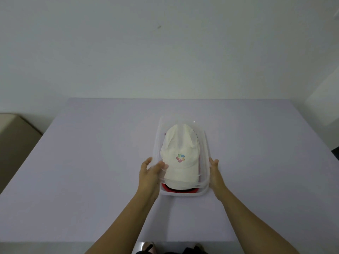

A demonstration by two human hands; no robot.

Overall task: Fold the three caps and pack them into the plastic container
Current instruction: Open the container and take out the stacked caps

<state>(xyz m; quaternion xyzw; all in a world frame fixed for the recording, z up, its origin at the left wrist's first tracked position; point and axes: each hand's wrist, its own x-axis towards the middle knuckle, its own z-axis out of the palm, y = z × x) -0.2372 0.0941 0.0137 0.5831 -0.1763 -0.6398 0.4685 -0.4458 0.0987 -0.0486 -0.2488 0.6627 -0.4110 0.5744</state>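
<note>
A clear plastic container (207, 143) stands lengthwise on the lilac table, near its middle. A white cap (180, 142) with a small multicoloured logo lies on top inside it, brim toward me. Under that brim the edge of a red cap (164, 187) shows, with a dark strip (177, 190) beside it; I cannot tell what the strip belongs to. My left hand (148, 175) grips the container's left wall, thumb over the rim. My right hand (216, 176) presses flat against the right wall.
The lilac table (91, 162) runs wide on both sides of the container and ends at a plain white wall. A beige box (14, 140) stands off the table's left edge. Shoes (146, 248) show below the near edge.
</note>
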